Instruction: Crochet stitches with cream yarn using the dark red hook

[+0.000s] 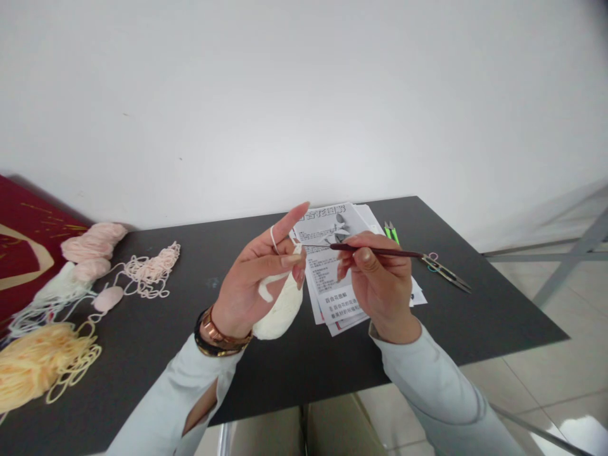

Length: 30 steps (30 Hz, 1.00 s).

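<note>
My left hand [259, 272] is raised over the table, its index finger pointing up with white yarn [273, 237] looped round it. The thumb and other fingers pinch a small piece of white crochet work [297, 249]. My right hand [380, 272] grips the dark brown handle of a crochet hook [375, 251] like a pen. The hook's thin metal shaft reaches left to the yarn at my left fingertips; its tip is too small to make out. Behind my left hand lies a ball of white yarn [282, 313], partly hidden by the palm.
Printed sheets [335, 291] lie stacked beneath my right hand. Beyond it are green-handled snips [392, 233] and metal scissors [449, 275]. Pink yarn [152, 269], yellow yarn [38, 364] and a dark red bag [28, 247] occupy the left of the black table [190, 342]. A white wall rises behind.
</note>
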Available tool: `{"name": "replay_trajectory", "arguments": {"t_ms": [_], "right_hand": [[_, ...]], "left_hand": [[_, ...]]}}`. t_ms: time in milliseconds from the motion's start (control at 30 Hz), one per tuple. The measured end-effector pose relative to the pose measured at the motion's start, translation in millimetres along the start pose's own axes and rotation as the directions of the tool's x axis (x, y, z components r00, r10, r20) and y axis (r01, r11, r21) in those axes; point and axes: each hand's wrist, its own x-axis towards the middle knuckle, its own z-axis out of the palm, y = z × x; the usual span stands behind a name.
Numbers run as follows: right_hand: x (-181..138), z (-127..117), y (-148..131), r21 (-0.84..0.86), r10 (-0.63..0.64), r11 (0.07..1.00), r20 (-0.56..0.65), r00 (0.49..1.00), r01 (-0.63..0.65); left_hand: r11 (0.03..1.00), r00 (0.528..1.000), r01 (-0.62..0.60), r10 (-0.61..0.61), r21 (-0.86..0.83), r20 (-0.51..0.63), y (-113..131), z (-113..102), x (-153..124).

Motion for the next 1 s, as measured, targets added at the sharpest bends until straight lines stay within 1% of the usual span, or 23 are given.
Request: {"name": "replay_trajectory", "arguments": {"t_ms": [167, 267, 367, 467, 567, 667, 733, 800, 833, 900, 933, 967, 1000], "right_hand": [[1.1, -0.5, -2.0, -0.007, 0.011, 1.000, -0.015, 1.000, -0.011], [2.1, -0.2, -4.0, 0.002, 0.029, 1.000, -0.014, 0.999, -0.029], [3.6, -0.4, -5.6, 0.012, 0.041, 0.999, -0.002, 0.999, -0.041], [5.2, -1.0, -6.9, 0.022, 0.017, 1.000, 0.012, 1.000, -0.017], [6.3, -1.8, -8.6, 0.040, 0.008, 0.999, 0.051, 0.999, -0.010], [6.9, -3.0, -9.9, 0.068, 0.043, 0.997, 0.064, 0.997, -0.048], [7.6, -4.1, -9.5, 0.103, 0.113, 0.988, 0.052, 0.992, -0.118], [8.7, -5.4, -8.0, 0.158, 0.243, 0.956, 0.050, 0.969, -0.248], [9.4, -5.8, -6.9, 0.192, 0.325, 0.924, 0.060, 0.944, -0.330], [10.7, -5.8, -4.6, 0.271, 0.482, 0.830, 0.091, 0.871, -0.488], [11.1, -5.3, -3.6, 0.313, 0.544, 0.777, 0.104, 0.833, -0.547], [11.3, -4.4, -2.9, 0.351, 0.588, 0.731, 0.110, 0.801, -0.585], [11.1, -3.3, -2.3, 0.383, 0.615, 0.699, 0.109, 0.781, -0.604]], "left_hand": [[1.000, 1.000, 0.018, -0.018, 0.017, 0.022, 1.7, -3.6, -1.8], [0.999, 0.998, 0.047, -0.047, -0.001, 0.037, 3.7, -4.0, -2.6], [0.997, 0.996, 0.069, -0.067, -0.042, 0.053, 5.9, -3.9, -2.4], [0.992, 0.992, 0.110, -0.105, -0.058, 0.073, 6.9, -4.5, -2.1], [0.988, 0.989, 0.141, -0.138, -0.057, 0.060, 6.3, -5.6, -2.1], [0.988, 0.989, 0.143, -0.139, -0.066, 0.058, 6.1, -7.2, -2.7], [0.989, 0.986, 0.145, -0.140, -0.043, 0.094, 6.9, -9.1, -3.5], [0.992, 0.981, 0.124, -0.126, 0.024, 0.148, 7.8, -11.7, -4.3], [0.992, 0.980, 0.103, -0.113, 0.072, 0.166, 7.9, -13.3, -4.6], [0.982, 0.983, 0.047, -0.078, 0.182, 0.168, 6.4, -16.0, -4.4], [0.973, 0.986, 0.018, -0.055, 0.231, 0.155, 4.6, -17.0, -3.8], [0.964, 0.990, -0.008, -0.031, 0.267, 0.141, 2.0, -17.5, -3.0], [0.957, 0.992, -0.032, -0.006, 0.288, 0.130, -1.4, -17.3, -1.9]]}}
